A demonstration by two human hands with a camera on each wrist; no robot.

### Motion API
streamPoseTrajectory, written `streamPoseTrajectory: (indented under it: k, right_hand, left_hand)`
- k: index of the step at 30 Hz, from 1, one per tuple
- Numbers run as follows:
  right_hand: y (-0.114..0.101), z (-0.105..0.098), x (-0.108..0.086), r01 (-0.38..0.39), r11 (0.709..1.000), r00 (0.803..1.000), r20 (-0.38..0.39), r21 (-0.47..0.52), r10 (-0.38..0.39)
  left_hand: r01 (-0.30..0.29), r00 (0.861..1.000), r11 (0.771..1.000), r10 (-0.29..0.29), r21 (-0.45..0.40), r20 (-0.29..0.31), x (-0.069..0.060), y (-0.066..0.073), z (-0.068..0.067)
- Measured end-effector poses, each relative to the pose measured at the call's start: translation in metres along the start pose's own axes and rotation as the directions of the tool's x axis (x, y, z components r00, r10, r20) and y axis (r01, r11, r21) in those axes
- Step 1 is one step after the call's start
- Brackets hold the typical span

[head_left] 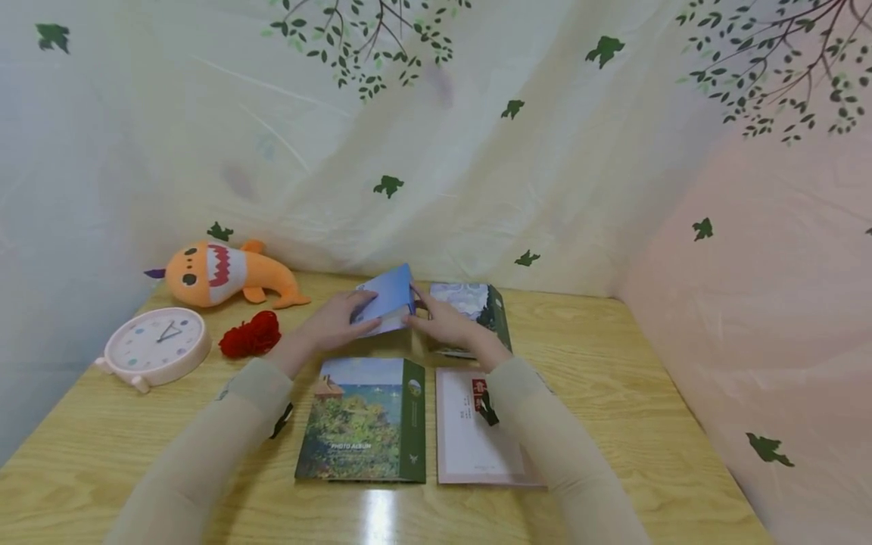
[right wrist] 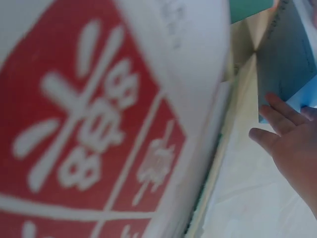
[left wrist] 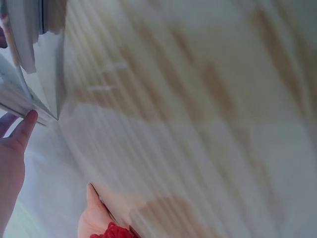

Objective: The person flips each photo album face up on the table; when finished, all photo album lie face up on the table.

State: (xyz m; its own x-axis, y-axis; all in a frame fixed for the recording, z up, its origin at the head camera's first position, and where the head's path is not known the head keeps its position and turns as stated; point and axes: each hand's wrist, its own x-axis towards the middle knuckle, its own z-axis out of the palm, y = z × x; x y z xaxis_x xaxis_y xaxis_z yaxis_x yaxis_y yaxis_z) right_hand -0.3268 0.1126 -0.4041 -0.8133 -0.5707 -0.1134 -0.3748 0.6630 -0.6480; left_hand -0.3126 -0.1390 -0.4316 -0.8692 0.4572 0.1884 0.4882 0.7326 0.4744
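- Head view: blue book (head_left: 390,291) held between the two hands, tilted, its upper right corner raised; contact with the table (head_left: 599,424) beneath cannot be confirmed
- Left hand (head_left: 334,318): partly closed, fingers laid over the cover and thumb at the near edge, so judged a light pinch on the book's left side
- Right hand (head_left: 450,322): thumb and fingers parted only by the book's right edge, which they appear to pinch; the right wrist view shows fairly straight fingers against the blue cover
- Clearance, right hand: back album (head_left: 463,299) lies just behind this hand and partly hidden by it; recommend keeping knuckles and book corner off its cover
- Clearance, left hand: red yarn (head_left: 252,335) lies just to its left, the shark plush (head_left: 225,274) farther left and beyond; recommend a narrow elbow on that side
- Near side of both hands: photo album (head_left: 361,431) and, below the right hand, pale book (head_left: 470,450); sleeves should pass over without dragging either
- Method: level the book by lowering the right hand's corner, both hands moving together
- Risk: covers may splay if only one is gripped; thumbs should keep the page block closed
- Release: judged best one hand at a time, once the book lies flat
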Motion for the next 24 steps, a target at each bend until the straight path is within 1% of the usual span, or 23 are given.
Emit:
streamPoseTrajectory:
  k: [2,6,9,12,13,15,19,22,24]
  right_hand:
    - [-0.003,-0.002,-0.001,0.006,1.000,1.000,-0.015,0.003,-0.006]
    - [-0.008,-0.005,-0.003,0.032,0.999,0.999,-0.043,0.006,-0.032]
    - [-0.012,-0.006,-0.003,0.060,0.998,0.996,-0.068,0.005,-0.060]
    - [-0.016,-0.006,-0.005,0.083,0.996,0.992,-0.094,0.012,-0.081]
    - [-0.017,-0.006,-0.005,0.087,0.996,0.991,-0.101,0.015,-0.085]
    - [-0.020,-0.006,-0.006,0.090,0.996,0.990,-0.111,0.015,-0.088]
    - [-0.024,-0.006,-0.007,0.092,0.995,0.988,-0.128,0.044,-0.086]
    - [-0.027,-0.006,-0.009,0.099,0.992,0.986,-0.144,0.081,-0.087]
    - [-0.029,-0.007,-0.010,0.109,0.990,0.984,-0.150,0.094,-0.094]
  left_hand:
    - [-0.023,1.000,1.000,0.023,-0.009,-0.012,0.000,0.002,0.000]
    - [-0.038,0.999,0.999,0.038,-0.014,-0.011,0.000,0.006,0.000]
    - [-0.041,0.999,0.997,0.040,-0.064,-0.017,0.001,0.010,0.000]
    - [-0.069,0.997,0.988,0.064,-0.141,-0.042,0.001,0.015,0.001]
    - [-0.086,0.996,0.981,0.078,-0.171,-0.052,0.002,0.017,0.001]
    - [-0.121,0.991,0.971,0.107,-0.204,-0.078,0.004,0.021,0.001]
    - [-0.178,0.980,0.957,0.152,-0.229,-0.127,0.006,0.024,0.001]
    - [-0.199,0.974,0.950,0.163,-0.242,-0.160,0.008,0.025,0.002]
    - [-0.203,0.972,0.947,0.164,-0.248,-0.168,0.008,0.025,0.003]
